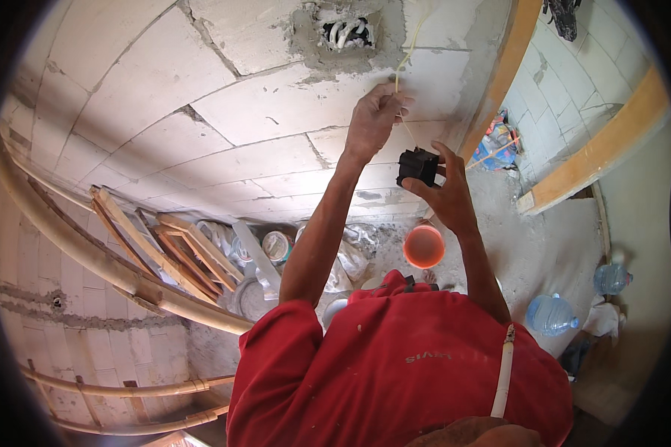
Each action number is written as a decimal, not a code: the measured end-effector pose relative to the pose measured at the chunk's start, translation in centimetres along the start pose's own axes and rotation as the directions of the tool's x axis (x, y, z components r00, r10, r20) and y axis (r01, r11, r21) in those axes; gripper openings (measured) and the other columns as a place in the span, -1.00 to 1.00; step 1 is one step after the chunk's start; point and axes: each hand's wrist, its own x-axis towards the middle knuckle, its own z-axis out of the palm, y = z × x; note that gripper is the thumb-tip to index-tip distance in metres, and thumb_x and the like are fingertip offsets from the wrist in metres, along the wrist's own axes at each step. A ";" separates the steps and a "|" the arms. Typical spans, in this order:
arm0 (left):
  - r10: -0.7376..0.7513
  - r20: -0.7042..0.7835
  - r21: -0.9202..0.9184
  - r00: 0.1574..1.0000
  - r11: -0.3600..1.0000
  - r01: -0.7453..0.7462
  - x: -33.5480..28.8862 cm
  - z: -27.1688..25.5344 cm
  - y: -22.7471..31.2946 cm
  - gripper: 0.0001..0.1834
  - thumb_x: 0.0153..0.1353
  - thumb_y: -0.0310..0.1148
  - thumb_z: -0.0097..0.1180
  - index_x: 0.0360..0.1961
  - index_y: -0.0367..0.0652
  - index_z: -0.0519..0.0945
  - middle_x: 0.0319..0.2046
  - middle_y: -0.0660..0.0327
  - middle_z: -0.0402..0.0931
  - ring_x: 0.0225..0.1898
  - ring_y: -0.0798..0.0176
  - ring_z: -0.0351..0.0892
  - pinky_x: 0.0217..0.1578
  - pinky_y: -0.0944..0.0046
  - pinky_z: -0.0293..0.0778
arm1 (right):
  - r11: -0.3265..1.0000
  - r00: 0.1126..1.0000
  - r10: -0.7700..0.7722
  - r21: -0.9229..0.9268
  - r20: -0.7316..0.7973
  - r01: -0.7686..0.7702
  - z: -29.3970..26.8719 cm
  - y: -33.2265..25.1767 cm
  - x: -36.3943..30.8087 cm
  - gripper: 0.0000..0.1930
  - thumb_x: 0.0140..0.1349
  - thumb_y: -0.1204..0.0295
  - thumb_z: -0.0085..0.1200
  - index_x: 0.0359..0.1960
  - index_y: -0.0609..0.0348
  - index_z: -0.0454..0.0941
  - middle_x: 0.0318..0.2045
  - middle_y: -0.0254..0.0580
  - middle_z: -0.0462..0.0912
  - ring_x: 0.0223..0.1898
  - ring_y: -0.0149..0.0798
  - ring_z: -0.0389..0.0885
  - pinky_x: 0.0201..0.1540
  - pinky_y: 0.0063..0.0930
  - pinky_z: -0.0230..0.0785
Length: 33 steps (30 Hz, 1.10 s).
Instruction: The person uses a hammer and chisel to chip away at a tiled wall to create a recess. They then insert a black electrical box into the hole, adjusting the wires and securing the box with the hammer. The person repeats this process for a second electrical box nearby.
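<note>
My left hand (pixel 373 123) is raised against the block wall, its fingers pinched on a thin pale-yellow wire (pixel 399 71). From above, the wire hangs down into those fingers, and a fine length runs on towards a small black box (pixel 417 165). The box looks like a plastic electrical back box. My right hand (pixel 452 197) grips it from the right, thumb below and fingers on its far side. I cannot make out whether the wire enters the box. Above my left hand, a box opening (pixel 347 33) set in fresh mortar holds several looped white cables.
An orange bucket (pixel 424 246) stands on the dusty floor below my hands. Wooden frames (pixel 190 249) and a tub (pixel 277 246) lie along the wall at left. Timber posts (pixel 596 145) rise at right, near large blue water bottles (pixel 552 314). A curved rail (pixel 104 268) crosses the left side.
</note>
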 end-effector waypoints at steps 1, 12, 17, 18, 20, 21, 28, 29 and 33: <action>-0.005 0.032 -0.054 0.999 0.999 0.006 -0.2 0.3 0.0 -0.64 0.52 -0.27 0.07 0.15 -0.33 0.56 -0.12 0.14 0.66 -0.18 0.31 0.68 -0.05 0.28 0.63 | 0.999 0.999 0.021 -0.025 0.025 -0.021 -0.2 0.4 0.0 -0.08 0.07 0.20 0.53 0.43 0.01 0.24 0.16 -0.03 0.35 0.18 -0.03 0.47 0.22 -0.13 0.42; -0.128 -0.086 -0.392 0.988 0.916 0.084 -2.0 -0.3 0.6 -0.65 0.46 -0.33 0.17 0.13 -0.38 0.56 -0.09 0.14 0.62 -0.16 0.25 0.74 -0.09 0.33 0.72 | 0.985 0.992 -0.117 0.135 0.051 0.110 -0.7 -0.9 0.3 -0.08 0.01 0.28 0.56 0.40 -0.02 0.27 0.17 -0.02 0.26 0.25 -0.06 0.41 0.27 -0.17 0.51; -0.213 0.143 -0.175 0.967 0.956 0.237 -2.7 -0.1 -1.5 -0.70 0.42 -0.24 0.25 0.00 -0.25 0.64 -0.20 0.27 0.67 -0.22 0.41 0.69 -0.17 0.42 0.59 | 0.976 0.974 -0.215 -0.053 -0.072 0.211 0.0 -2.6 0.4 -0.09 0.01 0.25 0.55 0.39 0.00 0.27 0.15 0.00 0.29 0.17 0.01 0.45 0.23 -0.15 0.40; -0.203 0.186 -0.167 0.961 0.958 0.234 -2.7 -0.2 -1.4 -0.71 0.42 -0.23 0.27 -0.02 -0.24 0.65 -0.21 0.28 0.67 -0.23 0.44 0.68 -0.16 0.43 0.56 | 0.972 0.969 -0.234 -0.054 -0.079 0.230 0.1 -2.7 0.6 -0.09 0.02 0.25 0.55 0.39 0.00 0.27 0.15 0.00 0.30 0.18 0.01 0.45 0.23 -0.14 0.40; -0.280 0.231 -0.298 0.932 0.891 0.342 -3.0 -0.5 -1.3 -0.69 0.41 -0.20 0.28 -0.01 -0.22 0.66 -0.17 0.25 0.68 -0.19 0.41 0.66 -0.13 0.39 0.57 | 0.962 0.958 -0.272 -0.054 -0.091 0.268 0.2 -2.9 0.9 -0.09 0.02 0.25 0.54 0.40 0.01 0.26 0.16 0.00 0.31 0.18 0.00 0.45 0.23 -0.14 0.41; -0.300 0.253 -0.339 0.920 0.863 0.375 -3.1 -0.6 -0.9 -0.68 0.42 -0.19 0.26 0.00 -0.22 0.66 -0.15 0.22 0.68 -0.16 0.39 0.66 -0.13 0.35 0.58 | 0.962 0.959 -0.270 -0.064 -0.090 0.265 0.4 -3.3 0.9 -0.09 0.02 0.25 0.54 0.40 0.02 0.26 0.17 0.01 0.32 0.19 0.01 0.45 0.23 -0.15 0.41; -0.258 0.119 -0.464 0.959 0.839 0.283 -3.2 -1.3 2.8 -0.49 0.50 -0.03 0.09 0.25 -0.20 0.53 0.05 0.13 0.61 0.06 0.21 0.61 0.14 0.08 0.52 | 0.983 0.975 -0.174 0.035 -0.138 0.181 0.0 -5.2 2.1 -0.10 0.02 0.23 0.54 0.38 0.08 0.28 0.20 0.01 0.41 0.22 0.01 0.51 0.25 -0.19 0.41; -0.204 0.090 -0.431 0.975 0.874 0.223 -2.9 -1.3 3.2 -0.50 0.50 -0.07 0.10 0.27 -0.21 0.52 0.05 0.14 0.62 0.04 0.23 0.62 0.13 0.12 0.52 | 0.985 0.979 -0.162 0.038 -0.127 0.168 -0.3 -5.7 2.2 -0.11 0.02 0.22 0.54 0.37 0.08 0.29 0.20 0.00 0.43 0.22 0.00 0.53 0.25 -0.19 0.41; -0.007 0.036 -0.291 0.999 0.957 0.017 -0.7 -0.4 3.8 -0.51 0.48 -0.23 0.14 0.32 -0.27 0.48 0.03 0.16 0.64 -0.03 0.31 0.64 0.08 0.25 0.53 | 0.982 0.980 -0.189 -0.033 -0.059 0.188 -0.5 -6.4 1.8 -0.14 0.01 0.19 0.55 0.32 0.09 0.33 0.17 -0.05 0.47 0.19 -0.03 0.55 0.23 -0.20 0.42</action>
